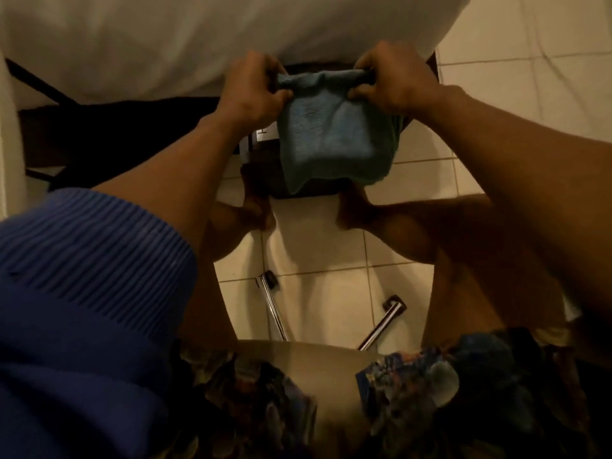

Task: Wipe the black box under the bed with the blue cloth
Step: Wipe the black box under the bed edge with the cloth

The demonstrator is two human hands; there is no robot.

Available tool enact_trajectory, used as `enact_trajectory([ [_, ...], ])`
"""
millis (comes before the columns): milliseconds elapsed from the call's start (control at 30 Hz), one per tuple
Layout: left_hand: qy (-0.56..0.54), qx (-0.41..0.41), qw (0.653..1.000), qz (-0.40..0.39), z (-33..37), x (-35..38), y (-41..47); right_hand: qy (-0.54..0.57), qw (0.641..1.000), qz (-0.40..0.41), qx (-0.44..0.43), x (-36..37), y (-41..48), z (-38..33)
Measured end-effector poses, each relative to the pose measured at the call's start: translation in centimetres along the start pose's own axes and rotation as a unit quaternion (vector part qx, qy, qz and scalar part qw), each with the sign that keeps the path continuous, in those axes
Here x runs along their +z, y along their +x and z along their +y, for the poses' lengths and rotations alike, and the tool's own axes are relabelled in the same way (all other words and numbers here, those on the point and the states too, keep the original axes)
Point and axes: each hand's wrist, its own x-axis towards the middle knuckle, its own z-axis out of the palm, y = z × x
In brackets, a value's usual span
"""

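I hold the blue cloth (331, 134) up by its top edge, my left hand (255, 91) gripping the left corner and my right hand (390, 84) the right corner. The cloth hangs down between them in the air. Behind and below it lies the black box (265, 170) on the tiled floor, half under the bed (198, 38); the cloth hides most of the box. A white label shows on the box beside the cloth's left edge.
White bedding hangs over the bed's edge above the box. My bare feet (351, 210) rest on the pale tiles on either side of the box's near end. Chrome chair legs (275, 306) stick out below me. Dark bed frame bars run at the left.
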Motion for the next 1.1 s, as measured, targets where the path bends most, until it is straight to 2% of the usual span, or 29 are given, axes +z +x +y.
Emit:
enact_trajectory([
  [200,0.048,0.03,0.991,0.121,-1.4,2.0,2.1,0.01,0.99,0.14,0.028,3.1,1.5,0.7],
  [267,0.073,0.039,0.982,0.172,-1.7,2.4,2.0,-0.03,0.976,0.206,0.064,4.2,1.4,0.2],
  [333,0.066,0.029,0.972,0.222,-2.1,3.1,1.0,-0.017,0.959,0.267,0.091,5.7,0.4,-1.2],
  [367,0.063,0.023,0.972,0.224,-2.5,3.5,0.2,0.014,0.959,0.271,0.082,6.7,-0.3,-2.2],
  [433,0.102,0.025,0.98,0.168,-3.5,4.7,-1.4,0.052,0.975,0.211,0.043,9.2,-1.5,-3.8],
  [533,0.158,0.035,0.982,0.095,-5.2,6.0,-2.6,0.036,0.989,0.138,0.035,11.6,-1.4,-4.2],
  [733,0.179,0.06,0.976,0.104,-5.6,6.4,-0.9,-0.033,0.989,0.13,0.062,12.0,0.7,-3.9],
  [1100,0.178,0.066,0.976,0.104,-6.1,6.3,-2.0,-0.028,0.988,0.138,0.07,12.4,-0.6,-4.5],
])
